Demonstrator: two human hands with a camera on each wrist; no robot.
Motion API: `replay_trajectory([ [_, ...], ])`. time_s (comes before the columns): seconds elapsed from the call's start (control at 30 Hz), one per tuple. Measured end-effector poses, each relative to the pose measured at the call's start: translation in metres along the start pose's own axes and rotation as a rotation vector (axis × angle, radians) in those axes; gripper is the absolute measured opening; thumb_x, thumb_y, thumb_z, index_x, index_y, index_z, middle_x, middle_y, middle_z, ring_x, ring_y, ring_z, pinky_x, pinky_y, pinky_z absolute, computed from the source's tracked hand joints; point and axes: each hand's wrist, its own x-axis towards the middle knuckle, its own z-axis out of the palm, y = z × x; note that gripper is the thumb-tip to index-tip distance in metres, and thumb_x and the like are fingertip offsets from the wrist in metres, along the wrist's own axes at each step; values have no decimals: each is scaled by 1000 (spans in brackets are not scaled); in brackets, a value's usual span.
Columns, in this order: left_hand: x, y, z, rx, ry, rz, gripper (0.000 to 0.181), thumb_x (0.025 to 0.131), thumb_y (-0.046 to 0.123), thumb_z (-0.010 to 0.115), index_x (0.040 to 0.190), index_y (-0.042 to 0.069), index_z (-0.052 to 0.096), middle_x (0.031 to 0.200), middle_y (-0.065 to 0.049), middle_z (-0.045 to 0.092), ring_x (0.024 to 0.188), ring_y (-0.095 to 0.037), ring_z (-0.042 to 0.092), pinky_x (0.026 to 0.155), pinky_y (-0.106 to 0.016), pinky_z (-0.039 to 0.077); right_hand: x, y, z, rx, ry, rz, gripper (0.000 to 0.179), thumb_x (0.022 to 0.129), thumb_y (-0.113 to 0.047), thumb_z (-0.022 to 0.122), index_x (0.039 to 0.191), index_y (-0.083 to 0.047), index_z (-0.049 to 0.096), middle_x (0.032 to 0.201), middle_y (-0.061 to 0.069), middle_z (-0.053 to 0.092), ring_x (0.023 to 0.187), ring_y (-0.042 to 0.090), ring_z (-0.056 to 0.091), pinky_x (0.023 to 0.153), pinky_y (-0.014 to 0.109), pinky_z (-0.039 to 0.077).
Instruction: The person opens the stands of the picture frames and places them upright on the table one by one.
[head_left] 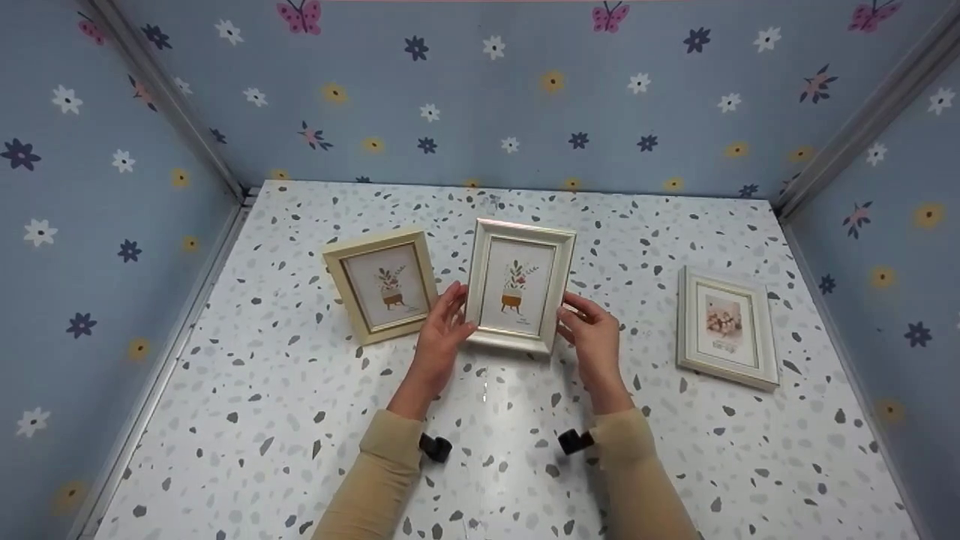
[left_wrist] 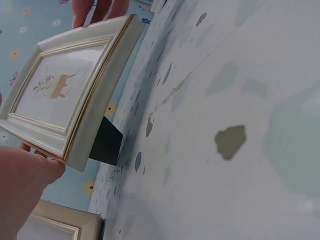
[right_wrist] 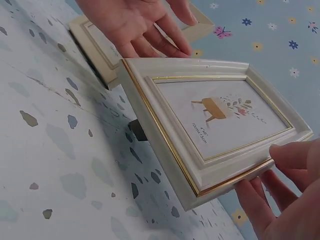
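A white picture frame (head_left: 521,289) with a plant print and gold inner trim leans back, its dark back support (left_wrist: 106,141) showing behind it. My right hand (head_left: 592,337) pinches its right edge, thumb on the front and fingers (right_wrist: 257,207) curling behind. At its left edge, my left hand (head_left: 442,337) touches the side with fairly straight fingers; the thumb (right_wrist: 185,12) stands apart from the frame in the right wrist view. Close to the left hand, a beige-gold picture frame (head_left: 337,281) with a similar print stands tilted back.
Another white frame (head_left: 767,337), holding a pinkish picture, lies at the right of the speckled tabletop (head_left: 300,465). Blue flower-patterned panels (head_left: 480,90) rise at the back and both sides. A small black device (head_left: 435,448) sits at each wrist.
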Motion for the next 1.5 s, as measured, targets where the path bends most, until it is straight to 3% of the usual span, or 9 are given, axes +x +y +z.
replay_trajectory([
  [0.13, 0, 2, 2, 44, 35, -12, 74, 89, -16, 58, 154, -3, 27, 156, -19, 32, 145, -30, 27, 120, -44, 18, -4, -2, 1, -24, 40, -48, 30, 90, -2, 73, 120, 0, 70, 117, 17, 67, 105, 25, 67, 83, 33, 57],
  [0.43, -1, 3, 3, 212, 39, 13, 66, 90, -9, 65, 150, 2, 41, 142, -14, 40, 136, -29, 36, 112, -40, 35, -12, 3, -1, -28, 74, -199, 26, 86, -1, 76, 113, 0, 73, 110, 17, 69, 104, 26, 68, 85, 32, 56],
  [0.77, 0, 8, 7, 239, 91, 75, 50, 92, -8, 64, 140, -4, 52, 137, -13, 46, 131, -28, 44, 108, -44, 41, -21, 12, -5, -18, 46, -381, 26, 86, -3, 77, 111, 2, 73, 113, 12, 70, 107, 24, 64, 88, 33, 55],
  [0.97, 2, 7, 6, 216, 142, 117, 39, 93, -2, 66, 131, -3, 61, 134, -11, 57, 129, -25, 51, 108, -41, 41, -24, 17, -5, -12, 52, -397, 24, 85, 5, 75, 108, 7, 72, 112, 11, 71, 107, 17, 65, 89, 30, 54],
  [1.23, 1, 8, 4, 258, 226, 84, 30, 90, 4, 73, 120, 1, 67, 119, -11, 65, 118, -25, 58, 96, -34, 51, -38, 2, -3, -30, 27, -410, 22, 85, 9, 73, 107, 11, 70, 109, 13, 71, 107, 17, 65, 93, 34, 53],
  [1.5, 0, 7, 5, 329, 272, 66, 27, 88, 5, 76, 113, 7, 67, 112, -10, 66, 111, -24, 60, 98, -37, 49, -43, -5, -4, -102, 10, -399, 28, 86, 5, 74, 114, 7, 68, 110, 14, 70, 107, 17, 64, 102, 51, 44],
])
